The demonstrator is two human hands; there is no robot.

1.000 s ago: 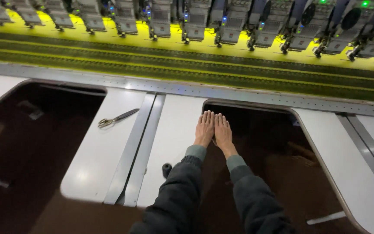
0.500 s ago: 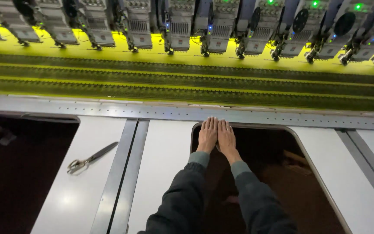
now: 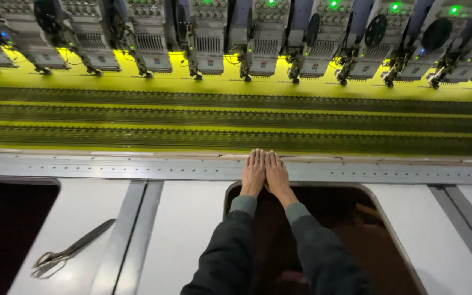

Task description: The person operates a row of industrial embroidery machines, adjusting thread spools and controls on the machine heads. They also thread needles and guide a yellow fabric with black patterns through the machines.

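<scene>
My left hand (image 3: 253,173) and my right hand (image 3: 275,173) lie flat side by side, palms down, fingers straight and together, on the grey metal frame bar (image 3: 137,166) at the near edge of the yellow fabric (image 3: 236,82). The fingertips touch the fabric's border. Neither hand holds anything. Dark sleeves cover both arms above a dark cut-out (image 3: 350,229) in the white table. Rows of dark embroidered strips (image 3: 236,117) run across the fabric under a line of embroidery machine heads (image 3: 269,38).
A pair of metal scissors (image 3: 69,252) lies on the white table panel (image 3: 187,235) at the lower left. Another dark opening (image 3: 6,229) sits at the far left. Green lamps glow on the machine heads.
Both hands have slid forward together, from the edge of the cut-out up onto the metal frame bar. The view has shifted right and nearer to the machine.
</scene>
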